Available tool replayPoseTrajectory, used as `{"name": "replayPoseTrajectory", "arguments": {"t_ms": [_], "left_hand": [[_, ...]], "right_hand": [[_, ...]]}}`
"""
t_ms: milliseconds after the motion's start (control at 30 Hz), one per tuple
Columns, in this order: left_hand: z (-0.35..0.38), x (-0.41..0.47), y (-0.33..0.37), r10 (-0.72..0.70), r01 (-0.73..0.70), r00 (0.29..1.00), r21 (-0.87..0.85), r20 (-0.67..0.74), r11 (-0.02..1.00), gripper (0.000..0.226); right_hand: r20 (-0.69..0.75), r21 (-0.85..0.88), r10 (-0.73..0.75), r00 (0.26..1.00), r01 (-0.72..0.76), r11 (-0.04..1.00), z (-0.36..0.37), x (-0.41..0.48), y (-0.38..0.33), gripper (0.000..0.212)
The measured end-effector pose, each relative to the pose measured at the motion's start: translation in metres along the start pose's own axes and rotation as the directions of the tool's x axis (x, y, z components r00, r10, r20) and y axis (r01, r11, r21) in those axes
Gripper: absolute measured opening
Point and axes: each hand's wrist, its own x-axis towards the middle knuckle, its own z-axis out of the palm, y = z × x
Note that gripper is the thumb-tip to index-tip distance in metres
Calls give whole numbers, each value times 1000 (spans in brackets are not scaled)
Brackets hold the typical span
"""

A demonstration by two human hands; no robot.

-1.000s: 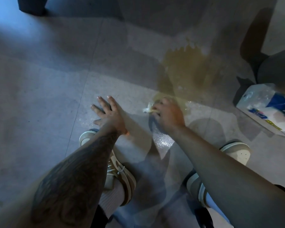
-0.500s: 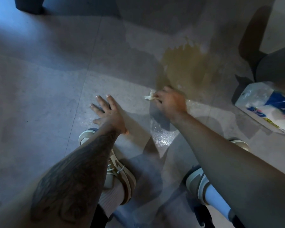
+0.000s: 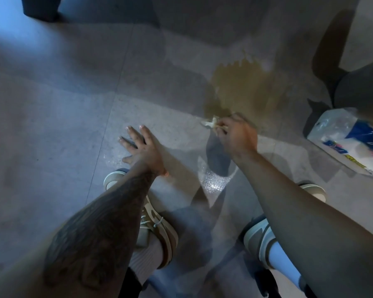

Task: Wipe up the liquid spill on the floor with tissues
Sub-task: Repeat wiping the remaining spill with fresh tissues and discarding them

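A brownish-yellow spill [image 3: 243, 87] spreads over the grey tiled floor ahead of me, right of centre. My right hand [image 3: 237, 134] is closed on a crumpled, stained tissue [image 3: 211, 124] and presses it on the floor at the spill's near edge. Only a small tip of the tissue shows beyond the fingers. My left hand [image 3: 141, 146] lies flat on the floor to the left of the spill, fingers spread, holding nothing. A wet glistening patch [image 3: 213, 183] lies between my arms.
An opened plastic pack of tissues [image 3: 351, 140] lies on the floor at the right. Behind it stands a dark chair base [image 3: 332, 67]. A dark furniture leg [image 3: 41, 7] is at the top left. My two shoes [image 3: 153, 222] sit below my arms.
My right hand has slid the tissue forward, away from me, from the wet patch to the spill's near edge. My left hand has stayed planted in place.
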Motion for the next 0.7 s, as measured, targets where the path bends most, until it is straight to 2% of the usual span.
{"name": "replayPoseTrajectory", "arguments": {"t_ms": [67,133,200,333,367,433,500,567,600,700], "left_hand": [[-1,0,0,-1,1,1000,1,8,1000,162],[-1,0,0,-5,5,1000,-3,10,1000,161],[1,0,-1,-5,5,1000,2,7,1000,161],[0,1,0,-9,9,1000,-5,11,1000,164],[-1,1,1,-12,12,1000,-2,12,1000,164],[-1,1,1,-19,19,1000,2,12,1000,164],[-1,1,1,-17,17,1000,0,13,1000,164],[0,1,-1,-15,15,1000,4,9,1000,164],[0,1,-1,-16,16,1000,10,6,1000,163],[0,1,0,-20,20,1000,17,0,1000,164]], "right_hand": [[20,7,-85,996,85,996,0,-18,-2,14],[149,-19,-244,958,249,968,2,-43,0,12],[205,-49,-293,934,308,950,3,-51,12,15],[62,-32,-31,998,33,999,-4,-37,31,20],[55,-17,-33,998,34,999,-3,-40,28,19],[97,5,-181,979,181,983,6,-59,14,18],[205,43,-366,908,366,930,21,-87,0,20],[300,55,-461,835,467,883,30,-106,1,23],[312,61,-452,836,457,887,31,-106,8,24],[170,36,-253,952,250,967,23,-82,29,21]]}}
